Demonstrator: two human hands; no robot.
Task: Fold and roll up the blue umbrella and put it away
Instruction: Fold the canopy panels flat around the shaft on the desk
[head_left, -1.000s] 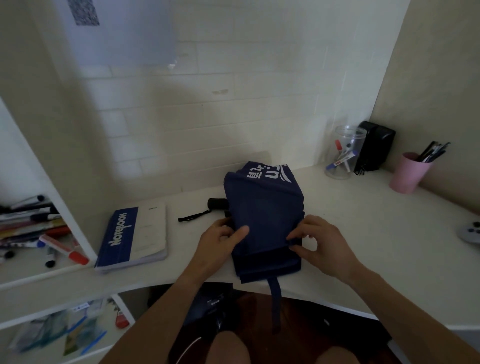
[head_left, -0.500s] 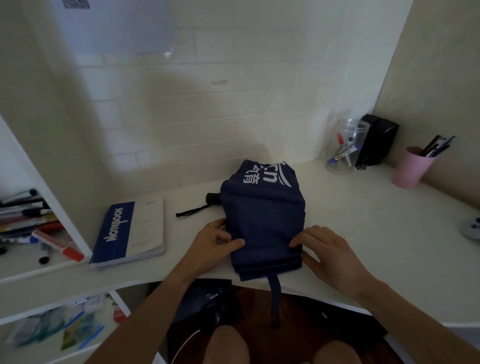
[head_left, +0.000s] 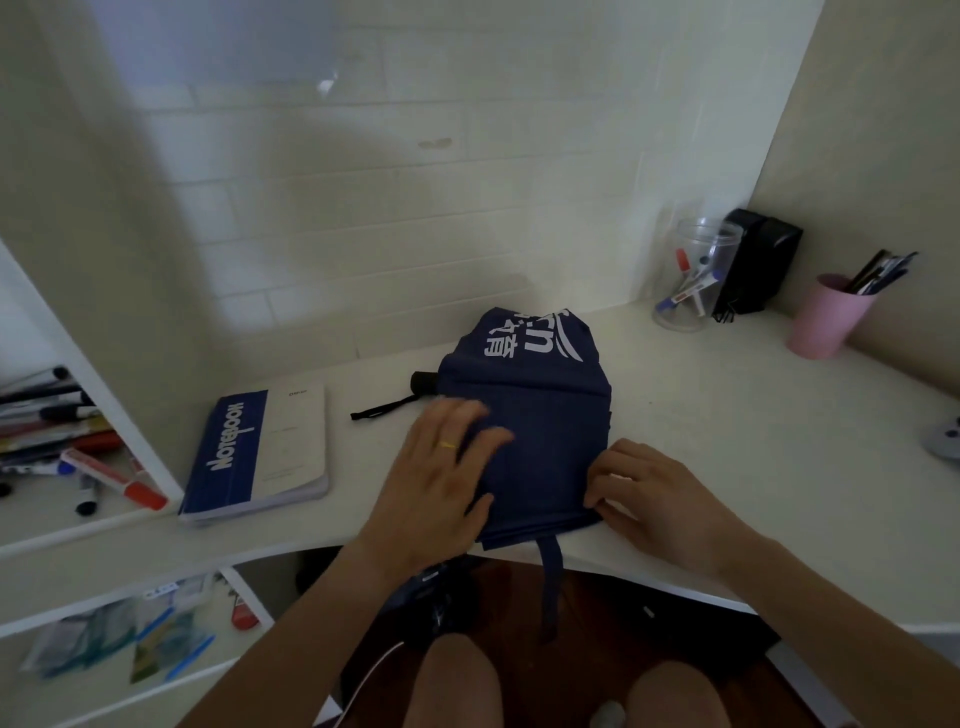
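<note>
Flat and spread, our left hand (head_left: 447, 483) lay on the blue umbrella (head_left: 535, 415), fingers straight and pressing the cloth down near its left edge. Our right hand (head_left: 660, 499) had bent fingers, and its fingertips (head_left: 595, 501) pinched the right corner of the cloth close to us. Both hands were on the near end of the umbrella, one on each side. The umbrella lay on the white desk (head_left: 753, 467), right in front of us and just past our hands. Its cloth was folded into a flat, wide pad that ran from 6 o'clock, by the desk edge, up to 12 o'clock, toward the wall. But we think the stick inside ran the other way, from 9 o'clock to 3 o'clock, because the black handle (head_left: 423, 382) poked out at the left side, with a thin black wrist strap (head_left: 384, 408) trailing toward 9 o'clock. That handle was nearer to our left hand. So we guessed the rolling would have to go around that stick, from the near end away from us. The cloth looked dark blue and smooth, with white letters at the far end. A blue closing strap (head_left: 551, 582) hung down off the desk edge at 6 o'clock, between our hands. The umbrella was not rolled yet. A blue and white notebook (head_left: 260, 452) lay well off at 9 o'clock.
</note>
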